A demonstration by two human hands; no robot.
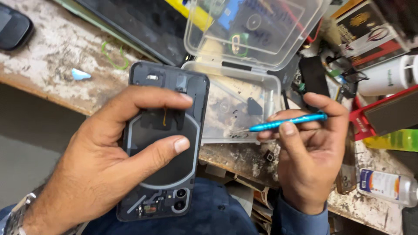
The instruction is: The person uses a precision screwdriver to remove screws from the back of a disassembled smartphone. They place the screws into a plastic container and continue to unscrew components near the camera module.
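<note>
While the opened phone (163, 139) rests in the left hand (93, 167), held off the near edge of the bench (52, 56) with the camera end toward the body, keep thumb and forefinger pressed flat on the dark inner cover. Left grip: closed around the phone's side, fingers spread over the coil ring. Right hand (307, 152): closed in a pen grip on the blue screwdriver (285, 123), tip pointing left toward the phone, not yet touching it. Judged best practice: steady the phone against the palm, bring the tip down square to the screw head, avoid the thin orange flex near the middle.

Clear plastic box (261, 109), at the near edge, between the hands: lid hinged up and back; inside, a small dark part and what look like tiny screws, too small to tell. Also present: white bottle (385, 185) near the right edge, blue pick (80, 75) at left.
</note>
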